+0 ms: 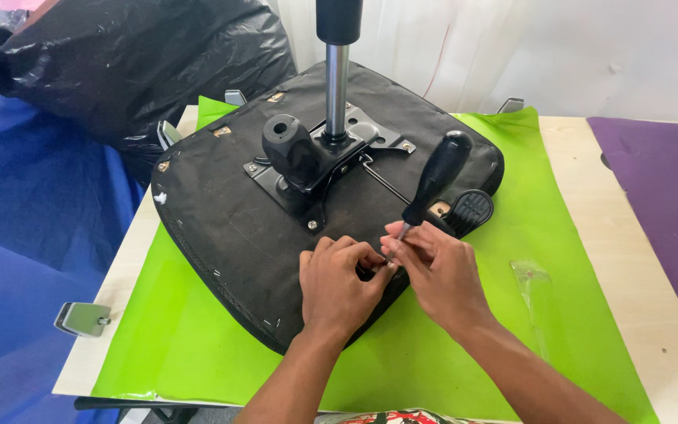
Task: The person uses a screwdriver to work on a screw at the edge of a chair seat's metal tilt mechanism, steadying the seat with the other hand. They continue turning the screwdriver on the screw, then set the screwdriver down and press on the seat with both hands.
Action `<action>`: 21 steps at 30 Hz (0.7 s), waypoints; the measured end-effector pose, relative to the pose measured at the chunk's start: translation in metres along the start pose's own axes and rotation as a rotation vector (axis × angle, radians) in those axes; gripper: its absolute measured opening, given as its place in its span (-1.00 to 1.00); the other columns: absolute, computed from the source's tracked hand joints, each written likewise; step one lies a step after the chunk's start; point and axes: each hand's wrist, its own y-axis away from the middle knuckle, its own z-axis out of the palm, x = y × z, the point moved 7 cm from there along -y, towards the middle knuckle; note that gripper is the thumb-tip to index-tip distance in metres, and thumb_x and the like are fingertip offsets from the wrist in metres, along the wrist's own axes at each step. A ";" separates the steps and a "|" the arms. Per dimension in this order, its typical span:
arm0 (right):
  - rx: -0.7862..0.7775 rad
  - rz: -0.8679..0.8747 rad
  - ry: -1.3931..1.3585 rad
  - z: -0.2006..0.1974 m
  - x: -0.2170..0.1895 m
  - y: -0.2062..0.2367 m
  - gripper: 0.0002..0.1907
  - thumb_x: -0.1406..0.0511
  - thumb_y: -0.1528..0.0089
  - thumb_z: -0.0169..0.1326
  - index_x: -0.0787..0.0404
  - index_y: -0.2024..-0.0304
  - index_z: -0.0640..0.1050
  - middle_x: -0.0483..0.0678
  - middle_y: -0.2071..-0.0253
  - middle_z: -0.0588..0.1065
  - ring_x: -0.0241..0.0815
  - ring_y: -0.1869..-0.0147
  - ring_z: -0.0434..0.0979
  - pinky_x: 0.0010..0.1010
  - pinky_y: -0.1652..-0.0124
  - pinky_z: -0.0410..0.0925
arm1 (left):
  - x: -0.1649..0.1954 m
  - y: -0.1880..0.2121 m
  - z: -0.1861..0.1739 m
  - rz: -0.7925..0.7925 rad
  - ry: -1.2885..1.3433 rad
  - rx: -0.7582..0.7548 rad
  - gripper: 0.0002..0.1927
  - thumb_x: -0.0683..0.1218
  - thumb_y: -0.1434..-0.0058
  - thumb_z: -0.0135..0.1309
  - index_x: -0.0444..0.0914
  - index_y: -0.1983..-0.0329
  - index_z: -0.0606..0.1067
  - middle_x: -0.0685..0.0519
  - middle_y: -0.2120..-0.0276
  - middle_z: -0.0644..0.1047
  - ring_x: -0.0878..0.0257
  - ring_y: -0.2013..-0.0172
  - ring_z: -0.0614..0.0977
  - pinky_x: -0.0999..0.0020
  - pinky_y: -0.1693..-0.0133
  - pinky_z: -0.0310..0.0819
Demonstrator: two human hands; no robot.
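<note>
An upturned black office chair seat (229, 212) lies on a green sheet (559, 235), with its metal mechanism plate (315, 169) and gas-lift column (337, 78) pointing up. My right hand (437, 271) holds a black-handled screwdriver (437, 177) low on its shaft, the tip down at the seat's near edge. My left hand (339, 286) is beside it, fingers pinched at the same spot by the tip. Whatever small part sits under the fingers is hidden. A black lever paddle (471, 210) lies just behind my right hand.
The green sheet covers a pale wooden table (629, 259). A small clear plastic bag (531, 279) lies on the sheet at right. A black plastic bag (135, 63) bulges at back left. A purple sheet (661, 188) is at right, blue covering (33, 235) at left. A metal clamp (82, 319) grips the left edge.
</note>
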 end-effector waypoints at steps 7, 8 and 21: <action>0.075 0.024 0.143 -0.003 -0.003 -0.002 -0.75 0.29 -0.19 0.28 0.37 0.21 0.62 0.02 0.32 0.70 -0.34 0.23 0.69 -0.48 0.20 0.52 | -0.001 0.000 0.000 -0.003 -0.013 -0.014 -0.81 0.09 0.01 0.34 -0.09 0.48 0.69 0.23 0.51 0.57 0.28 0.32 0.50 0.25 0.14 0.21; 0.064 -0.028 0.131 -0.003 -0.005 -0.002 -0.76 0.29 -0.20 0.25 0.35 0.17 0.62 0.01 0.30 0.69 -0.36 0.21 0.69 -0.49 0.18 0.52 | -0.001 0.000 0.001 -0.004 -0.010 -0.017 -0.81 0.10 0.01 0.35 -0.09 0.48 0.69 0.23 0.51 0.57 0.29 0.32 0.50 0.25 0.13 0.21; 0.018 0.126 0.198 -0.003 0.005 -0.002 -0.76 0.32 -0.23 0.28 0.41 0.27 0.54 0.07 0.32 0.67 -0.25 0.20 0.66 -0.44 0.14 0.50 | 0.000 0.001 0.000 0.001 -0.006 -0.007 -0.80 0.10 0.01 0.35 -0.09 0.51 0.68 0.22 0.51 0.57 0.28 0.33 0.50 0.24 0.15 0.20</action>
